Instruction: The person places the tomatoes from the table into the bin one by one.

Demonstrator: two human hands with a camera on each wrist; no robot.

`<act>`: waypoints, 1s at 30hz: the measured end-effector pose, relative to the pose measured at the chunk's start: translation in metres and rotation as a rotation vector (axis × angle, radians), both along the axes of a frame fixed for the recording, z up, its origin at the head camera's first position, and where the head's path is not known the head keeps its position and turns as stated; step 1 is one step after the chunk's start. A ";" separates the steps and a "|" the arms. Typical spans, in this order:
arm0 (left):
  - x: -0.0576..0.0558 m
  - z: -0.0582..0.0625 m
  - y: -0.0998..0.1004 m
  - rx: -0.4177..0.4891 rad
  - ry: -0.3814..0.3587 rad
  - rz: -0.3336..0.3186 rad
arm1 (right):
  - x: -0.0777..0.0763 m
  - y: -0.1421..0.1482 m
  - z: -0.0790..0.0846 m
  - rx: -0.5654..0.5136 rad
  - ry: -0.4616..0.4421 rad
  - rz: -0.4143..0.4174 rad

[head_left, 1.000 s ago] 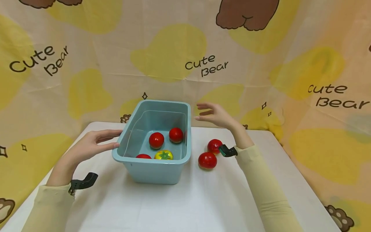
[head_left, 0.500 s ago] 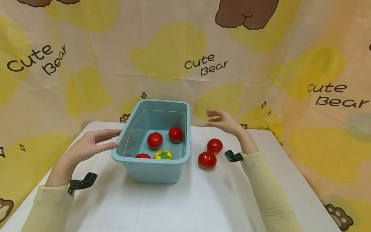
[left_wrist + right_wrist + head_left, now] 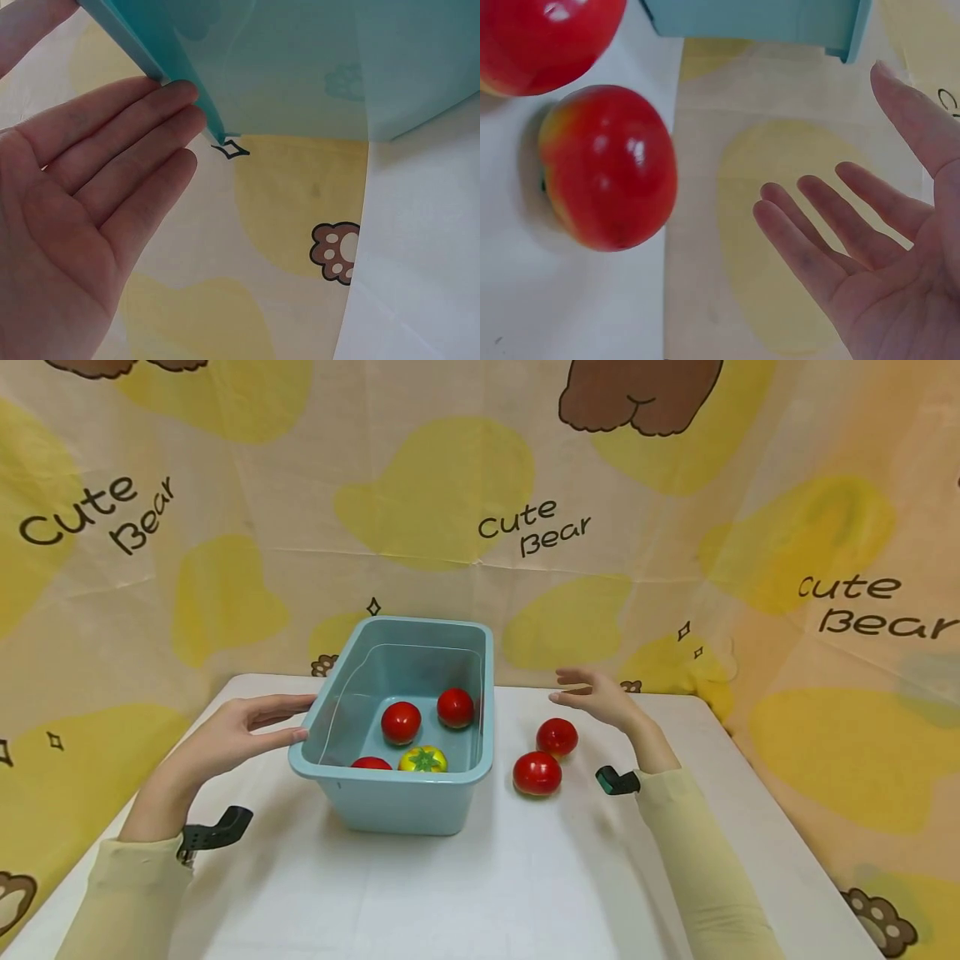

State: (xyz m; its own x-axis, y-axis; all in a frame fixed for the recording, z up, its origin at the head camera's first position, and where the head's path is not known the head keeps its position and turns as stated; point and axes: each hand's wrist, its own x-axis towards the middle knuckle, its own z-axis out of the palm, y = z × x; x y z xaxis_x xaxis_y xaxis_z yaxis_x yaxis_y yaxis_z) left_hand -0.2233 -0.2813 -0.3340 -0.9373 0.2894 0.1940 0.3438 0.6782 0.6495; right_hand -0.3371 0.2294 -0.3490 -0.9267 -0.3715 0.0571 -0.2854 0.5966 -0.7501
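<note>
Head view, right of centre: we note farther red tomato (image 3: 557, 737) just below right hand (image 3: 602, 700), nearer hand; its fingers parted, holding nothing. Left hand (image 3: 223, 739), fingers straight, touches bin (image 3: 401, 803) rim.

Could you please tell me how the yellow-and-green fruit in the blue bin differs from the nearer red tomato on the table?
Colour: the yellow-and-green fruit shows yellow in the head view; the nearer red tomato looks mostly red.
Pose: the fruit's green star-shaped crown shows; the tomato's does not.
Place: the fruit lies inside the blue bin, the tomato on the white table.
Both look rounded.
</note>
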 end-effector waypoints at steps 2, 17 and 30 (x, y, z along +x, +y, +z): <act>0.000 0.000 0.000 -0.004 0.005 -0.008 | -0.001 0.003 -0.006 -0.007 0.003 0.001; -0.002 -0.003 0.000 0.004 0.001 0.012 | -0.002 0.019 -0.043 0.027 -0.049 -0.086; -0.003 -0.002 -0.001 0.004 -0.002 0.009 | 0.000 0.025 -0.066 0.035 -0.076 -0.108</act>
